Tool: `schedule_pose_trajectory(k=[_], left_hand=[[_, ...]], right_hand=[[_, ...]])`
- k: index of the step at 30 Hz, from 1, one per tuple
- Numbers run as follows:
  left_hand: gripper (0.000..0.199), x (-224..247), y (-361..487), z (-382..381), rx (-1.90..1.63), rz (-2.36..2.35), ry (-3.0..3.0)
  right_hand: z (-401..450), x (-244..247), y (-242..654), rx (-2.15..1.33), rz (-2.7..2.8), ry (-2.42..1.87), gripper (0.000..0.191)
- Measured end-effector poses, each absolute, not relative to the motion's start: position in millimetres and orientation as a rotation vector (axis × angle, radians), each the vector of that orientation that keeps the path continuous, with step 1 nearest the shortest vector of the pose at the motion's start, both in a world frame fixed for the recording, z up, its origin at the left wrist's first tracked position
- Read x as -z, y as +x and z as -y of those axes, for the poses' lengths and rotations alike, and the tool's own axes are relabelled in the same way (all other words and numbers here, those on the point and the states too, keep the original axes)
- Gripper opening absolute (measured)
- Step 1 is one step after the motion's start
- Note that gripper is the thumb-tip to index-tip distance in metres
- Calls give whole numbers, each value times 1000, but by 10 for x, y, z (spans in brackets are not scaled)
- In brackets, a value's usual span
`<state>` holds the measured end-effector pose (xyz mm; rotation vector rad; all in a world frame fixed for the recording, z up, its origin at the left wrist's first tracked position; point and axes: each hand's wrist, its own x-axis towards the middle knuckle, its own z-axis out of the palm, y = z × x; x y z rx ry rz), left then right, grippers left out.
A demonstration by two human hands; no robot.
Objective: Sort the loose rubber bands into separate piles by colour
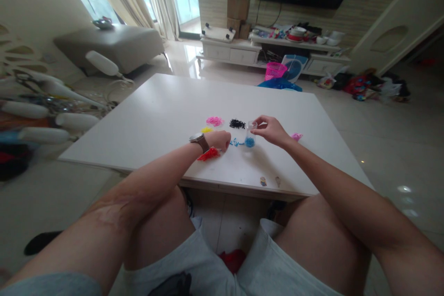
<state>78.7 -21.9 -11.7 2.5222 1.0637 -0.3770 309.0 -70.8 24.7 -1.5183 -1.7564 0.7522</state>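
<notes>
My right hand grips the upper part of a small clear plastic container between thumb and fingers. Small blue pieces lie gathered at its bottom. Beside it, my left hand is closed and low over the table, fingers curled and turned away, so I cannot see what is in them. Loose blue pieces trail between that hand and the container. Around the left hand lie a red pile, a yellow pile and a pink pile. A black pile of small thin pieces sits behind.
All this rests on a white table. A pink item lies behind my right wrist. Two small charm-like items are near the front edge. White lamp arms stand at the left; a pink basket is beyond the table.
</notes>
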Motion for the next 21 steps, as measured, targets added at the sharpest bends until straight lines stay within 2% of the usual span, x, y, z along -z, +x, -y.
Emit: schedule_pose_trajectory(k=[5,13,21], left_hand=[[19,101,834,227,265,-1079,2623],[19,93,799,239,377,-1052,2551],[23,67,843,260,149,-1146,2695]], right_hand=[[714,-258,3085,-749,1758,-1529,23],[703,-235,3094,-754,1766,-1530,23],[707,-230,3097,-752,1768,-1514,23]])
